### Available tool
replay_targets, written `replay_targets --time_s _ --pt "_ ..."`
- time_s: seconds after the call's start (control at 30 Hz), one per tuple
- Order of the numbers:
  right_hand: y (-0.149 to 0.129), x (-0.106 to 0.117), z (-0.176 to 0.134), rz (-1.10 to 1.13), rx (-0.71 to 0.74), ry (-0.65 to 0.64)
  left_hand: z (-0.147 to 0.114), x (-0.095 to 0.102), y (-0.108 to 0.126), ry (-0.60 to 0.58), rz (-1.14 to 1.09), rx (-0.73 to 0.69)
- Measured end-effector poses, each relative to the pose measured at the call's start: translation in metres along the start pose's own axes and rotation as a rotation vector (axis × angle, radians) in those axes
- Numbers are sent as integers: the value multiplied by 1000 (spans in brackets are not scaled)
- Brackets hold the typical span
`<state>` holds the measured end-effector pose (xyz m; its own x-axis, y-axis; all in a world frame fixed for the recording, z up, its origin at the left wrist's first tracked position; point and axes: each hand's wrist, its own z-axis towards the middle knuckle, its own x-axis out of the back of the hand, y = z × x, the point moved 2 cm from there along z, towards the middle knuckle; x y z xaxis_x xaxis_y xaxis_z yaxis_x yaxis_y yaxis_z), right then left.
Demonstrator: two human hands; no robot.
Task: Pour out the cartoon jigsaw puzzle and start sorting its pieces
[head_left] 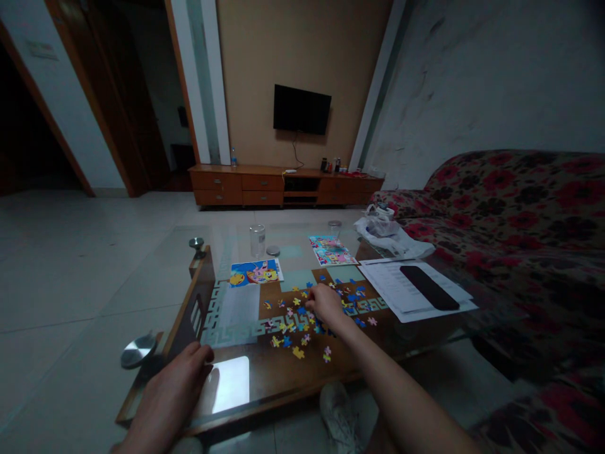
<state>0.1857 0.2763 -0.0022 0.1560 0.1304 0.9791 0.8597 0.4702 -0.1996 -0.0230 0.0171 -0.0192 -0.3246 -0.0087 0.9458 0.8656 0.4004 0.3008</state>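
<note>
Loose jigsaw puzzle pieces (298, 352) in yellow, blue and pink lie scattered over the glass coffee table (278, 372). My right hand (326, 304) is over the pile, its fingers pinched together; whatever they hold is hidden. At the near left of the table, my left hand (179, 381) rests with its fingers curled and nothing visible in them. Beside it is a bright white rectangle (232, 381) with rounded corners, which could be a sheet or a reflection. Beyond the pieces lie a cartoon picture (255, 273) and a second colourful picture (332, 250).
A glass jar (258, 241) and a metal lid (273, 251) stand farther back. On the right are white papers (401, 309) with a dark flat case (428, 288), and a plastic bag (397, 241). A flowered sofa (510, 189) flanks the table.
</note>
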Motion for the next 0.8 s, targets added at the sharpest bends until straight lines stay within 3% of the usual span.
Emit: replay_targets --time_s 0.23,0.43,0.6,0.8 --pt "-5 2 0 -7 -45 -18 -5 8 20 -66 22 -4" --pt "-6 5 -4 36 12 33 -17 -2 51 -85 7 -82" --pt "-10 15 -11 85 58 55 -24 -3 70 -179 1 -106" --pt "-39 15 -28 296 167 44 -29 -1 82 -252 12 -185"
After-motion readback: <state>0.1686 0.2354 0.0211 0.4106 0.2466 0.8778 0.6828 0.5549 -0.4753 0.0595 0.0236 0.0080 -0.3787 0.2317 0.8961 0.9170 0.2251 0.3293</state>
